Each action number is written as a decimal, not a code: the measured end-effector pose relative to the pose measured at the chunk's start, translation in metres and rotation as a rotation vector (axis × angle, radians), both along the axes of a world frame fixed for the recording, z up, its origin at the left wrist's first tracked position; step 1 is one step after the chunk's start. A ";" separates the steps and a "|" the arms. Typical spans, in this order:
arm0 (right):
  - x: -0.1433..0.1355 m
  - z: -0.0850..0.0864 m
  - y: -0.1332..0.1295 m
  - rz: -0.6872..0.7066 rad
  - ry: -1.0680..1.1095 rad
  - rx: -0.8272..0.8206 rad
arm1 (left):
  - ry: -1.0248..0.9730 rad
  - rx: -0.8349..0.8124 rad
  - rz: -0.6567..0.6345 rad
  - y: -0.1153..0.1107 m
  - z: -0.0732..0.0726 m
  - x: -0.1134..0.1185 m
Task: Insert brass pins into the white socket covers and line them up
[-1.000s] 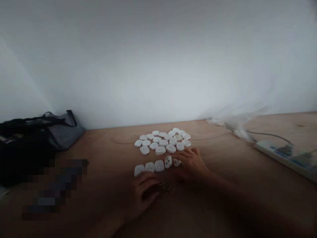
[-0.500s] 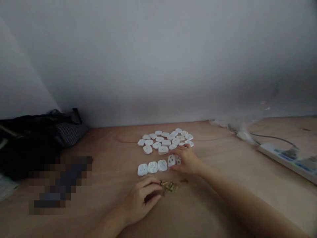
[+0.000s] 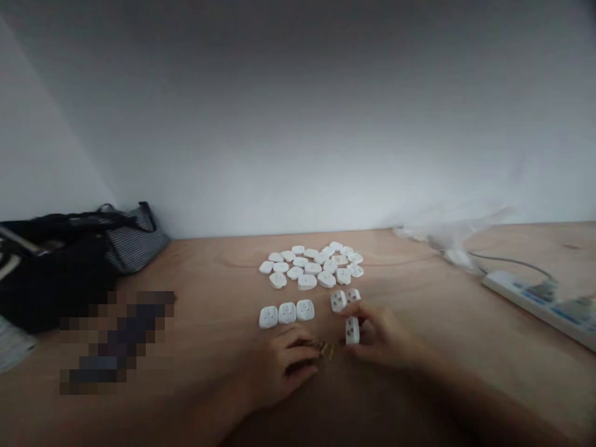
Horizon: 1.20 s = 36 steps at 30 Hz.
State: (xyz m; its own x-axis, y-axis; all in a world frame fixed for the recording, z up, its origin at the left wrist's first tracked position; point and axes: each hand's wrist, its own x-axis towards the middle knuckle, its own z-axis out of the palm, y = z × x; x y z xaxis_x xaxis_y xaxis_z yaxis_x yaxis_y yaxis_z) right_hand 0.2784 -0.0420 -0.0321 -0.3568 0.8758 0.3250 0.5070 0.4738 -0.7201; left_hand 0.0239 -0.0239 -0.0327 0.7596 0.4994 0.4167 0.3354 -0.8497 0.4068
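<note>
My right hand [image 3: 384, 338] grips a white plastic socket piece [image 3: 352, 330] between thumb and fingers, its holed face turned to the left. Two more holed pieces [image 3: 338, 301] stand just beyond those fingers. On the wooden table, my left hand [image 3: 289, 363] rests with curved fingers, the thumb apart from them. Its fingertips reach the small brass pins [image 3: 331, 352], some of which they hide; whether a pin is touched cannot be made out. Beyond this hand, three white socket pieces [image 3: 287, 313] lie in a row.
Several more white pieces [image 3: 313, 268] lie spread farther back, towards the wall. A black bag [image 3: 60, 267] and a pixelated dark object [image 3: 121, 338] are at left. To the right are a white power strip [image 3: 535, 304] with a cable and a clear plastic bag [image 3: 451, 236].
My right hand has come nearer and now holds one white piece by the brass pins. The two pieces by it stand farther right than before. My left hand has shifted right over the pins.
</note>
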 end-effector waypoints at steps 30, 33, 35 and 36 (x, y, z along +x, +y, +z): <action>-0.001 -0.002 -0.003 -0.004 0.059 0.005 | -0.054 -0.004 0.070 0.002 0.002 -0.004; -0.001 -0.007 -0.002 0.020 0.088 -0.009 | -0.047 0.001 0.070 0.002 0.003 -0.004; -0.001 -0.009 -0.001 0.027 0.093 -0.026 | -0.042 0.000 0.073 0.002 0.003 -0.004; -0.001 -0.010 -0.001 0.029 0.096 -0.028 | -0.042 -0.002 0.072 0.002 0.003 -0.004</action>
State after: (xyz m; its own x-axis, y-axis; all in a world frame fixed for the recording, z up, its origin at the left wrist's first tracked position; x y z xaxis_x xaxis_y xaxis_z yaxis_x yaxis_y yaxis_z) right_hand 0.2770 -0.0433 -0.0417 -0.3502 0.8751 0.3341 0.4214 0.4657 -0.7782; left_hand 0.0195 -0.0218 -0.0301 0.7036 0.5530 0.4463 0.3785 -0.8232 0.4232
